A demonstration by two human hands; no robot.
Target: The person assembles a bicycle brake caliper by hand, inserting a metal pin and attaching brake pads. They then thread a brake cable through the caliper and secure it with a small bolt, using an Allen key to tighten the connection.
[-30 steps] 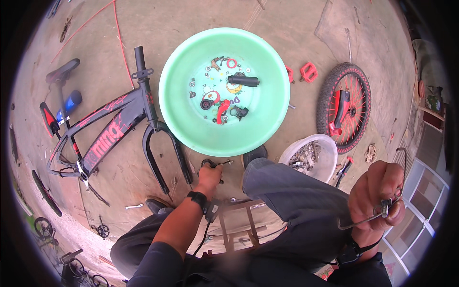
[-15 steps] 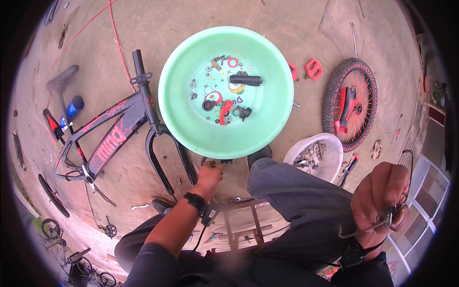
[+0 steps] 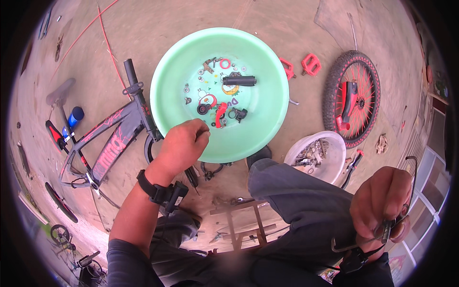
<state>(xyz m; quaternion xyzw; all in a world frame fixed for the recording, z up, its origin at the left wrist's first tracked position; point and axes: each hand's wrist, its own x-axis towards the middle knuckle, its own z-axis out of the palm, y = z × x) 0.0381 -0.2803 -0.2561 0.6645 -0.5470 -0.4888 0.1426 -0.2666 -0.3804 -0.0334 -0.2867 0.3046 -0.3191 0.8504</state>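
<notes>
Green and round, the big tub (image 3: pixel 253 139) has the left hand (image 3: pixel 184 143) over its near left edge — fingers curled, but I can't tell if that grip holds anything. Well to the right, the right hand (image 3: pixel 382 203) has its grip squeezed around thin bent metal (image 3: pixel 412 179).

Left hand (image 3: pixel 185 147) over the rim of a green basin (image 3: pixel 267 101)
Loose parts (image 3: pixel 220 115) lie beyond it, a bike frame (image 3: pixel 114 136) to its left; well to its right, the right hand (image 3: pixel 382 203) grips bent metal pieces (image 3: pixel 386 232).

The left hand (image 3: pixel 185 146) has come over the rim of the green basin (image 3: pixel 256 138).
</notes>
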